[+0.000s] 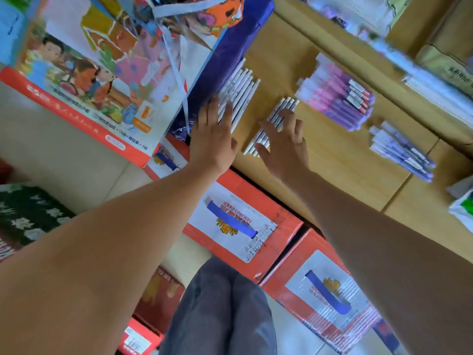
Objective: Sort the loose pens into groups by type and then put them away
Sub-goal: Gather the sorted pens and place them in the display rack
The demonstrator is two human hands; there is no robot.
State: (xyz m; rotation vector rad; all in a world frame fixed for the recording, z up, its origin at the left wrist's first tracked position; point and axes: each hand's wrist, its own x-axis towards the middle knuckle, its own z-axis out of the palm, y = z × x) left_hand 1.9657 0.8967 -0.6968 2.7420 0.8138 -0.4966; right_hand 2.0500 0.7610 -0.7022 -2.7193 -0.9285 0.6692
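Observation:
Several groups of pens lie on a brown cardboard surface [332, 155]. A row of white pens [242, 88] rests against a blue box edge; my left hand [213, 134] lies flat over its near end with straight fingers. A smaller row of white pens [277, 114] lies to the right, and my right hand [284, 142] rests on it with fingers spread. Farther right sits a pile of pink and purple pens [337, 96]. A smaller bunch of purple and white pens [401, 149] lies at the right.
A large colourful illustrated box [89, 73] with a blue side [230, 55] stands at the left. Red and white beer cartons [238, 221] sit below the cardboard surface. More packaged stationery [440, 90] lies blurred at the upper right. My knee [220, 308] shows at the bottom.

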